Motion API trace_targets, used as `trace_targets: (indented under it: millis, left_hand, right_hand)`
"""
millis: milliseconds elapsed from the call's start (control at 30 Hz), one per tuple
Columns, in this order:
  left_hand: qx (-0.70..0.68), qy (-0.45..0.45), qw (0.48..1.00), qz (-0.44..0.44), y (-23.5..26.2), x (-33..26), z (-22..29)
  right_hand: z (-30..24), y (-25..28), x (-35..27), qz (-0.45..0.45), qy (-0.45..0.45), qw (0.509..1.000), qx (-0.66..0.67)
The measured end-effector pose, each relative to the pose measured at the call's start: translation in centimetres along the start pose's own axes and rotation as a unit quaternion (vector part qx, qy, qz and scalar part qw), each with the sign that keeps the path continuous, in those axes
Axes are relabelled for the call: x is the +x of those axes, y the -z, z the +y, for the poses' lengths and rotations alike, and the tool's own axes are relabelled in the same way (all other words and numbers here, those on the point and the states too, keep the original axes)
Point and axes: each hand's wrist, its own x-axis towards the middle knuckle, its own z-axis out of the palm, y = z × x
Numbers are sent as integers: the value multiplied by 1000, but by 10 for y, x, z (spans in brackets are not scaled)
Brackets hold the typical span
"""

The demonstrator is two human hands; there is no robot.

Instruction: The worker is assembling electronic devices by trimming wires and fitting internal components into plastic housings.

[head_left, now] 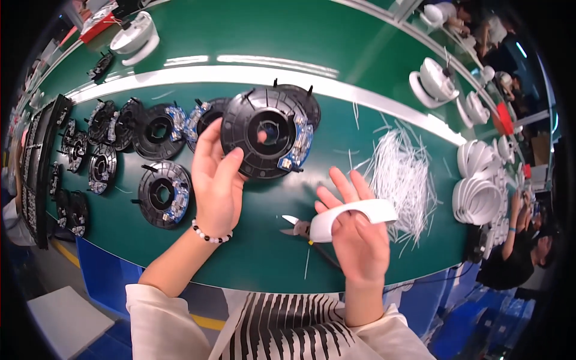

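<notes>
My left hand (217, 174) is closed on the rim of a black round plastic housing (249, 147), thumb on its face. A blue circuit board (298, 144) sits along the housing's right side. To the right, my right hand (362, 246) is palm up with its fingers stretched out, and a white curved plastic band (351, 215) is held across it. Side cutters (295, 227) are beside that hand, their jaws apart and their handles partly hidden by the band and hand. Behind the raised housing, another black housing (309, 105) is partly covered.
Several black housings (159, 133) with boards stand on the green table (252, 249) at left, next to a black rack (37, 162). A pile of white strips (403, 180) lies at right, near stacked white rings (480, 201). White domed units (437, 81) stand farther back. Other people are at far right.
</notes>
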Motion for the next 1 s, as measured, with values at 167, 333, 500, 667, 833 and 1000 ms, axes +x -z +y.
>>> trace_targets:
  millis: [167,333,500,667,833,1000]
  left_hand:
    - [-6,24,1000,13,1,-3,0]
    - [-13,-2,1000,9,-1,-5,0]
    - [35,14,999,-17,-2,-7,1]
    - [28,-5,999,-19,0,-8,-6]
    - [104,-86,991,-12,1,-7,-20]
    - [140,-121,982,-29,1,-12,-20]
  right_hand:
    - [8,5,18,63,-80,991,83]
    - [-1,10,8,80,-51,995,22]
    - [-23,13,-6,-132,-119,965,-192]
    - [-58,-2,21,-140,101,548,-818]
    - [-45,10,25,-143,15,474,-869]
    - [-35,8,16,-111,42,504,-856]
